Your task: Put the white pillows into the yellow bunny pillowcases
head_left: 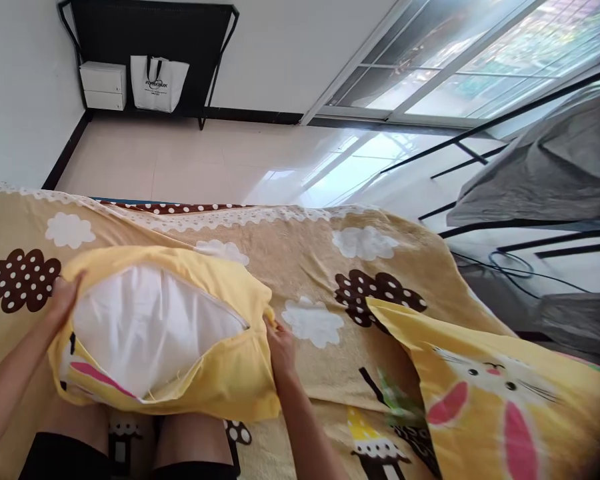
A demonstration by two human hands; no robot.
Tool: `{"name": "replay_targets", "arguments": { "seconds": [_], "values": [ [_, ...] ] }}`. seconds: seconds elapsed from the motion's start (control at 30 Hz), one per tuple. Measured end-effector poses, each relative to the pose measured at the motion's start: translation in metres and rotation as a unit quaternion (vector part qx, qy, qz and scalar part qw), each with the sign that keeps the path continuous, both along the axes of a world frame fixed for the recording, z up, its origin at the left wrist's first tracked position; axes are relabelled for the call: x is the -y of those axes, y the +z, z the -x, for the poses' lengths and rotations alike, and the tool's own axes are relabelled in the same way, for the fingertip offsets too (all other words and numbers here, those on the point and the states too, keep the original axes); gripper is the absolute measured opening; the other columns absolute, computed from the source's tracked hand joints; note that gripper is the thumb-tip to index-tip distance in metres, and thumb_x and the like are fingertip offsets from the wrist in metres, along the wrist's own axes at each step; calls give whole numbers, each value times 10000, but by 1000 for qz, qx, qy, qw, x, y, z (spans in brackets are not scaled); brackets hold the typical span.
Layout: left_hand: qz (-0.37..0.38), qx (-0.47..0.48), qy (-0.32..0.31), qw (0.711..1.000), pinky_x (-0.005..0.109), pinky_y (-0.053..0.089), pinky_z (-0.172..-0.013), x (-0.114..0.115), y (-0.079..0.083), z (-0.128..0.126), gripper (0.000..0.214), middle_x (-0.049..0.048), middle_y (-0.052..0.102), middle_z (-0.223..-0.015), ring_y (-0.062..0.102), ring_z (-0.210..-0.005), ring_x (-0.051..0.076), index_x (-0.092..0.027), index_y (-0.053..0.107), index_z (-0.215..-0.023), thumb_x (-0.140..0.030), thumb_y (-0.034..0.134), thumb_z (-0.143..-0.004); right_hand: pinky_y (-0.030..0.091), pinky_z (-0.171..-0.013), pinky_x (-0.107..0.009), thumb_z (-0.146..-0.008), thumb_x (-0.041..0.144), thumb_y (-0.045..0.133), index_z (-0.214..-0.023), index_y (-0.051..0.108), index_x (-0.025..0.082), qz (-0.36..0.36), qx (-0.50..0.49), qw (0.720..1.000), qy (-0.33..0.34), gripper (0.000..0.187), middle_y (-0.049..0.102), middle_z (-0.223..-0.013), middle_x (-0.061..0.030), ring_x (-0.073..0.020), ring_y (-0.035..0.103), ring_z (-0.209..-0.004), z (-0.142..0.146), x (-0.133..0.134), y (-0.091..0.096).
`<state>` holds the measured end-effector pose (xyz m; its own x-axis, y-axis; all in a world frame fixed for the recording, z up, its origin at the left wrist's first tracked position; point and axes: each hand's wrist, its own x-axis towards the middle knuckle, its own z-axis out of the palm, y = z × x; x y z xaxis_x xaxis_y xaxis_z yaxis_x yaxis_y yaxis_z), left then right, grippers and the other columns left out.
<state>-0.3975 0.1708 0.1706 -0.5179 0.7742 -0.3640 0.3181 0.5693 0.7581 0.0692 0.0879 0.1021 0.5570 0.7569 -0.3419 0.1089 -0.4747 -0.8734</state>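
Note:
A yellow pillowcase (pixel 215 380) lies on the bed in front of me with its opening gaping, and a white pillow (pixel 145 327) shows inside. My left hand (pixel 63 300) grips the left end of the pillowcase, fingers curled over the fabric. My right hand (pixel 280 347) pinches the right corner of the opening. A second yellow pillow with a rabbit print (pixel 500 400) lies at the right on the bed.
The bed is covered by a tan sheet (pixel 300 260) with clouds and dotted brown trees. Beyond it is a tiled floor, a black shelf with a white bag (pixel 157 83) and box, a window, and a dark rack with grey cloth (pixel 550 167) at right.

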Motion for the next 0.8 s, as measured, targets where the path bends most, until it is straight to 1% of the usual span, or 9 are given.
{"name": "replay_targets", "arguments": {
  "seconds": [0.1,0.2,0.3,0.4,0.47,0.53,0.63,0.7,0.8],
  "values": [
    [-83,-54,53,994,412,553,-853,-16,26,37,587,54,714,-1071,657,-959,278,-162,659,-1033,-629,651,-676,415,-651,-295,-739,696,503,-761,606,176,-52,111,992,-4,531,626,-710,-47,-168,520,-677,-4,1,21],
    [-81,-114,38,989,428,557,-824,-15,40,85,517,-48,715,-999,641,-974,283,-219,634,-1036,-634,617,-727,402,-668,-300,-890,597,343,-867,639,158,-41,268,957,101,530,656,-756,-84,-183,552,-696,11,-7,21],
    [-12,-283,-57,957,497,537,-778,-5,34,127,482,3,705,-868,628,-978,368,-206,625,-959,-639,529,-770,388,-665,-307,-915,461,325,-931,657,174,0,315,928,201,439,678,-779,-91,-197,569,-682,35,-25,9],
    [25,-431,-137,891,572,515,-799,7,23,139,467,86,690,-1024,590,-1066,416,-183,580,-1129,-501,466,-805,393,-710,-333,-876,373,409,-908,669,169,4,317,919,235,333,683,-843,-115,-221,579,-733,60,-41,9],
    [-61,-459,-172,869,551,502,-894,17,20,117,431,115,659,-1143,572,-1138,360,-179,540,-1202,-365,412,-835,405,-793,-352,-895,368,407,-992,664,154,-20,325,913,247,348,674,-975,-138,-238,587,-868,84,-48,23],
    [-176,-413,-288,846,440,493,-975,27,21,70,345,113,677,-1093,609,-1098,263,-179,596,-1097,-255,348,-868,386,-907,-363,-899,383,435,-1145,625,155,-79,345,892,281,385,640,-1117,-135,-244,556,-1032,116,-52,40],
    [-269,-293,-577,713,340,498,-988,38,23,-22,353,72,712,-1041,640,-1047,192,-209,654,-1018,-157,327,-896,317,-1004,-417,-823,290,530,-1362,494,170,-140,404,830,358,554,558,-1293,-135,-277,478,-1177,168,-58,55],
    [-262,-284,-662,642,330,463,-1050,39,19,-72,395,98,671,-1201,585,-1181,202,-176,637,-1131,-105,340,-879,317,-973,-441,-777,185,515,-1396,468,154,-109,445,813,358,621,548,-1299,-157,-299,481,-1146,187,-66,54],
    [-181,-310,-680,640,317,510,-982,32,8,-109,389,143,677,-1164,629,-1113,226,-126,616,-1171,-87,376,-868,356,-847,-403,-742,99,462,-1271,580,119,-45,470,833,287,543,605,-1127,-176,-286,515,-998,179,-79,53]
  ]
}}
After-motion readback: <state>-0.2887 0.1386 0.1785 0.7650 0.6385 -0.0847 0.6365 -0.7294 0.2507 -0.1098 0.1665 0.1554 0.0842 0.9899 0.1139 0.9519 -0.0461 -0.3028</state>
